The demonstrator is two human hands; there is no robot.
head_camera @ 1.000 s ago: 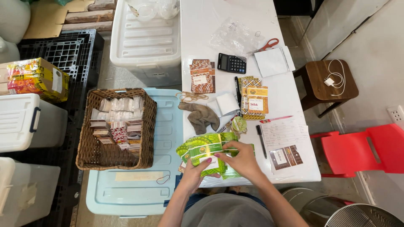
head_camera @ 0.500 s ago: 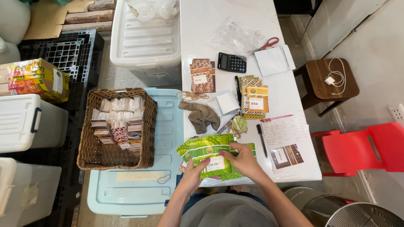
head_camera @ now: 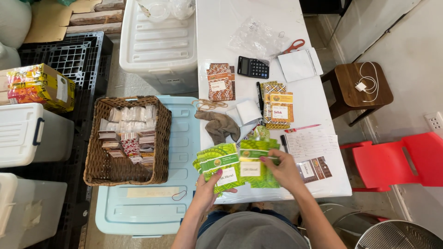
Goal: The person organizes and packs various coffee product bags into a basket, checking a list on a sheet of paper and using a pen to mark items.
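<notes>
Change since the earlier frame: the green packets, then bunched together low over the near table edge, are now drawn apart into two groups, one per hand, and lifted slightly farther onto the table.

Left hand (head_camera: 206,188): closed on a fanned stack of green packets (head_camera: 220,165), thumb on top and fingers beneath, so that each face with its label shows; judged to be held this way for sorting or counting.

Right hand (head_camera: 285,169): fingers pinched on a single green packet (head_camera: 254,162) just right of the fan, held upright and flat toward the camera, apparently to separate it from the rest.

Green packets: flat pouches, bright green with a leafy pattern, a round emblem near the top and a pale rectangular label in the middle. Position: near edge of the white table (head_camera: 323,106), above the person's lap.

Nearby on the table: orange patterned packets (head_camera: 277,103) farther and right; brown patterned packets (head_camera: 219,82) farther; a black calculator (head_camera: 253,68); a brown cloth (head_camera: 220,125) just beyond the fan; a written sheet (head_camera: 310,144) to the right.

To the left, off the table: a wicker basket (head_camera: 161,138) of small packets rests on a light blue bin lid (head_camera: 138,207).
</notes>
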